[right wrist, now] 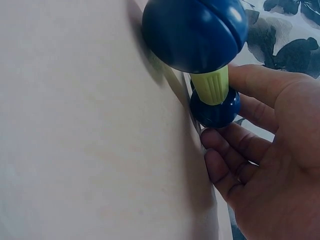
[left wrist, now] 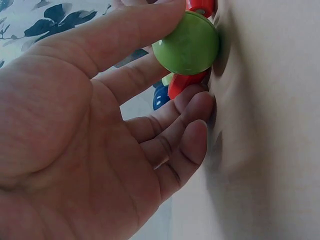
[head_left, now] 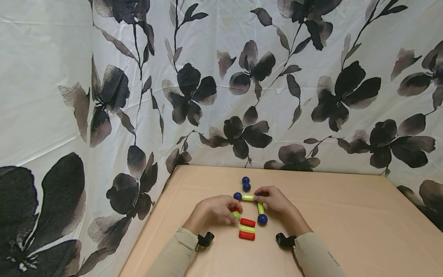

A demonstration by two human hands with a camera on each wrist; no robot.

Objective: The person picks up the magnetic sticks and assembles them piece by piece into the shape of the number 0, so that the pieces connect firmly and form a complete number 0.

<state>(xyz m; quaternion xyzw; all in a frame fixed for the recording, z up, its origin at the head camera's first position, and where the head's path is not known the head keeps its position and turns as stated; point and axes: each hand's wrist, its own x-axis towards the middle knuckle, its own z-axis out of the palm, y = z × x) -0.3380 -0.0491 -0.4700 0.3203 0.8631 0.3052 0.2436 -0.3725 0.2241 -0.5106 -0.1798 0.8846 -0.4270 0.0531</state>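
Observation:
My left hand (head_left: 225,211) pinches a short rod with a green end (head_left: 236,214) between thumb and fingers; the left wrist view shows that round green end (left wrist: 186,44) with a red piece (left wrist: 184,83) behind it. My right hand (head_left: 268,198) grips a blue ball (right wrist: 216,107) at the corner where two green rods (head_left: 247,197) (head_left: 260,207) meet. Each rod carries a blue ball at its far end (head_left: 237,196) (head_left: 262,219). The nearer end ball (right wrist: 195,32) fills the right wrist view.
Three loose rods, red (head_left: 247,222), green (head_left: 247,229) and red (head_left: 247,235), lie side by side near the hands. Two loose blue balls (head_left: 246,183) sit farther back. The tan table (head_left: 346,215) is walled at the back and left by a floral curtain (head_left: 104,96).

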